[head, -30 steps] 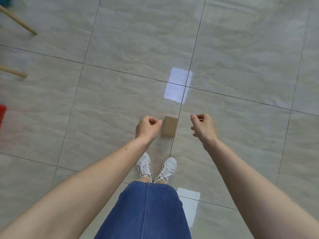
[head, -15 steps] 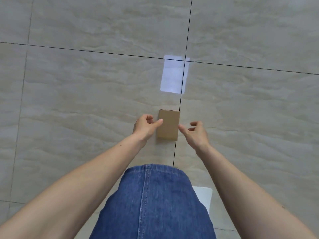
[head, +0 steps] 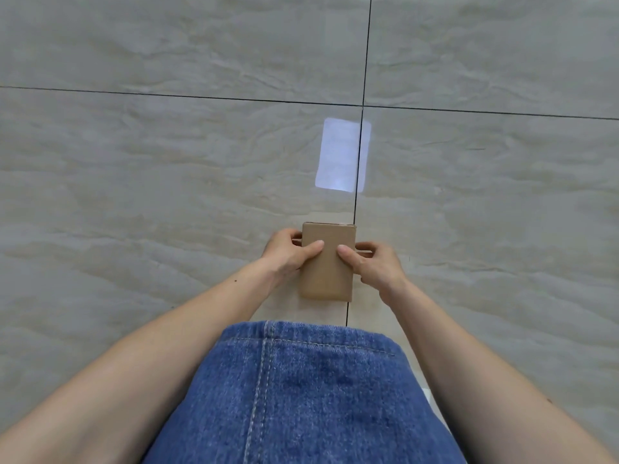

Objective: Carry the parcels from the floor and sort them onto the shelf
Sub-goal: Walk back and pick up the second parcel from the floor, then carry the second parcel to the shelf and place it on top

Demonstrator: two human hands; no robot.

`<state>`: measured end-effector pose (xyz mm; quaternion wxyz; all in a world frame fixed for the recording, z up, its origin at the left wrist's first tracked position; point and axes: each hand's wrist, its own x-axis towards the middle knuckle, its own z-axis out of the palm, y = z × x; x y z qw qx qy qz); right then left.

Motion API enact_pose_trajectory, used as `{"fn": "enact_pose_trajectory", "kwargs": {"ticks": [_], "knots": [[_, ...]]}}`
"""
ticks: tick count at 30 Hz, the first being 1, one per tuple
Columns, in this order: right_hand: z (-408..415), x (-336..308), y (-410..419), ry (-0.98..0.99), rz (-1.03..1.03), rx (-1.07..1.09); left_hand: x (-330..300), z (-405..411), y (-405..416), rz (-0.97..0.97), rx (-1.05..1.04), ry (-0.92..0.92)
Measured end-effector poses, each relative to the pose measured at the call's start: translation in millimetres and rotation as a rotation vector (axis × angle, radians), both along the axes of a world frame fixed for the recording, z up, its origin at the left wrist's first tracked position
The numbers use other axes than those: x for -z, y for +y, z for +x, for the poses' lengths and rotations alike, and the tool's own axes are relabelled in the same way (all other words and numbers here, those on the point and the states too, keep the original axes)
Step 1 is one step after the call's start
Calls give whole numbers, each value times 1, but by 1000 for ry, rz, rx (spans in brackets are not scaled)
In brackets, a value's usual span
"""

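A small brown cardboard parcel point(head: 326, 272) sits low over the tiled floor, just ahead of my knees. My left hand point(head: 288, 254) grips its left side, thumb lying across the top face. My right hand point(head: 376, 264) grips its right side, thumb also on the top face. Fingers of both hands wrap under the parcel's edges and are partly hidden. I cannot tell whether the parcel still touches the floor. The shelf is out of view.
Grey-beige floor tiles point(head: 167, 162) with dark grout lines fill the view. A bright rectangular light reflection point(head: 341, 154) lies on the floor beyond the parcel. My blue denim skirt point(head: 301, 396) covers the bottom centre of the view.
Both hands have closed in from either side of the parcel and now grip it. The view has dropped closer to the floor; my shoes and the items at the left have left the view.
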<state>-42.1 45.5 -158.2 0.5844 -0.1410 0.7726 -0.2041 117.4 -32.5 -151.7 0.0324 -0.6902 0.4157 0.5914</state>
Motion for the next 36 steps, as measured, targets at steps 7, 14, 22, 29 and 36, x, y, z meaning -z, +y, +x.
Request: {"fn": "enact_pose_trajectory", "kwargs": {"ticks": [7, 14, 22, 29, 36], "knots": [[-4, -36, 2, -31, -64, -2, -34, -6, 1, -53, 1, 25], [-7, -154, 13, 1, -139, -24, -157, -12, 7, -114, 10, 30], [-7, -352, 21, 63, -235, 32, -362, -22, 14, -124, -77, 91], [-9, -517, 29, 22, -289, 77, -524, -26, 6, -142, -143, 103], [-9, -636, 36, -6, -334, 34, -639, -21, 14, -200, -111, 205]]}}
